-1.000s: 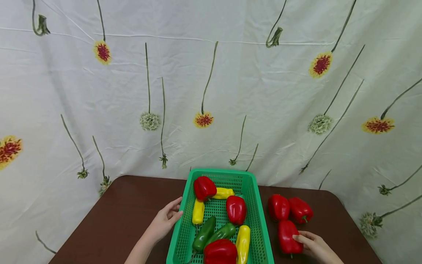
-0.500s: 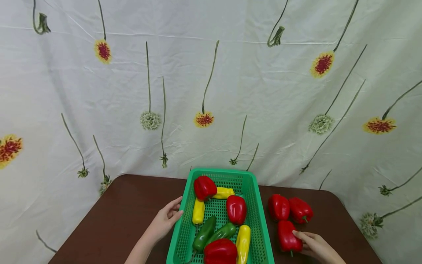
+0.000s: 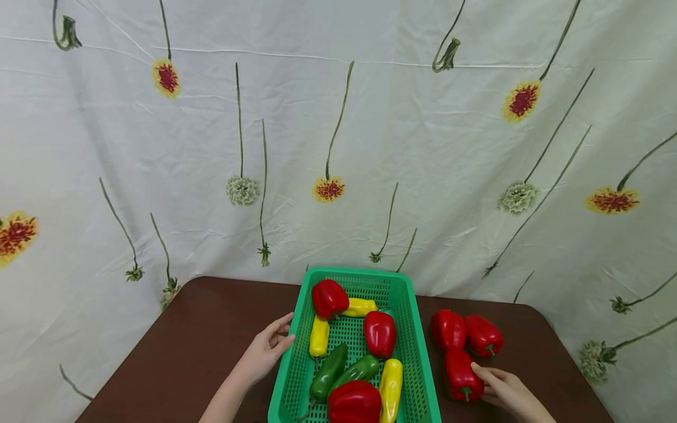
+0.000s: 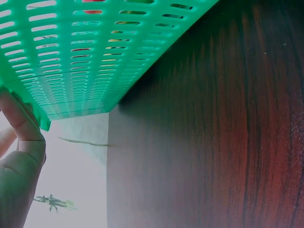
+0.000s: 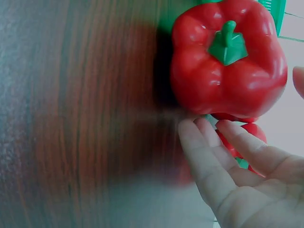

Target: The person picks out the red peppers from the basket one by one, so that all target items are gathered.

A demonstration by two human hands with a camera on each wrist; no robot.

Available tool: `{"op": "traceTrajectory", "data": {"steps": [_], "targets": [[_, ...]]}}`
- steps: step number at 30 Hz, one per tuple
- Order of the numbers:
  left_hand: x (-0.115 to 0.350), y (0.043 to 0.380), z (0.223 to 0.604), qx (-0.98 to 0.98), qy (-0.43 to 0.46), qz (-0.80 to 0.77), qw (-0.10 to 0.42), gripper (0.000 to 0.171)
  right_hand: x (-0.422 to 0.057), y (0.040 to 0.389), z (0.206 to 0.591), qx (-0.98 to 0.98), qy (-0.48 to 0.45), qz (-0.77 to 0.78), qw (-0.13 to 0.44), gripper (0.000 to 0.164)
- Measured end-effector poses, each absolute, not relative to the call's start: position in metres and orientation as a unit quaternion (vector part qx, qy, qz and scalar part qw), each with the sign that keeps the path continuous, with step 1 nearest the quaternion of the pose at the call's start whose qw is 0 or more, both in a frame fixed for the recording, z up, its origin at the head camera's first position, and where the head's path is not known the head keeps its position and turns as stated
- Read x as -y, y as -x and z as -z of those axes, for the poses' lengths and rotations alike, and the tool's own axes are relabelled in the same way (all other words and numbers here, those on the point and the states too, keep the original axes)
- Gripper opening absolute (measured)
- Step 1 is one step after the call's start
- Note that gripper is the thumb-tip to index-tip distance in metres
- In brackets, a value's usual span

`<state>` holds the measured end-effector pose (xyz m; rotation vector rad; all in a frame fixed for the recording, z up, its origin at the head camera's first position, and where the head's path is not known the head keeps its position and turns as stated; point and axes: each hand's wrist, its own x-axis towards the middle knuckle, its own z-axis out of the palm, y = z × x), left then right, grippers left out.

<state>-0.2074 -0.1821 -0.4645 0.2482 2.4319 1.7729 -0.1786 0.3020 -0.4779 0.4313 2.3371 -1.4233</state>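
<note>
In the head view my left hand (image 3: pixel 267 351) is at the left rim of a green perforated plastic basket (image 3: pixel 283 376), its fingertips touching the rim. The left wrist view shows its fingers (image 4: pixel 26 126) bent right under the rim's edge. On the table to the right, my right hand (image 3: pixel 505 389) is at the near side of a red bell pepper (image 3: pixel 461 376). Seen from the right wrist, its fingers (image 5: pixel 204 166) are fairly straight, tips at the pepper's side, and the thumb (image 5: pixel 299 81) stands apart. The pepper's green stem (image 5: pixel 229 45) points toward me.
Two more red bell peppers (image 3: pixel 448 330) lie just beyond that pepper on the brown table (image 3: pixel 211 329). Inside the basket are red bell peppers (image 3: pixel 379 333), yellow peppers (image 3: pixel 391 388) and green peppers (image 3: pixel 329 373). A flower-print cloth (image 3: pixel 338 129) hangs behind the table.
The red bell pepper at my right hand has tipped, so its stem end now faces more toward me. My left hand and the basket have stayed put.
</note>
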Motion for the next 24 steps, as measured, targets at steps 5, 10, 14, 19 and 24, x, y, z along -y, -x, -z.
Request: {"op": "traceTrajectory", "data": {"steps": [5,10,14,19,24], "targets": [[0.183,0.208,0.465,-0.804,-0.084,-0.585,0.062,0.059,-0.301,0.180,0.469,-0.840,-0.147,0.495,0.166,0.082],[0.183,0.208,0.465,-0.804,-0.085,-0.585,0.062,0.059,-0.297,0.182,0.449,-0.870,-0.133,0.455,0.137,0.083],[0.182,0.208,0.465,-0.805,-0.082,-0.585,0.060,0.059,-0.287,0.183,0.430,-0.899,-0.108,0.418,0.079,0.079],[0.182,0.207,0.464,-0.806,-0.080,-0.584,0.059,0.058,-0.267,0.180,0.411,-0.900,-0.073,0.429,0.026,0.073],[0.181,0.208,0.464,-0.806,-0.078,-0.584,0.060,0.058,-0.243,0.177,0.398,-0.884,-0.027,0.467,0.012,0.063]]}}
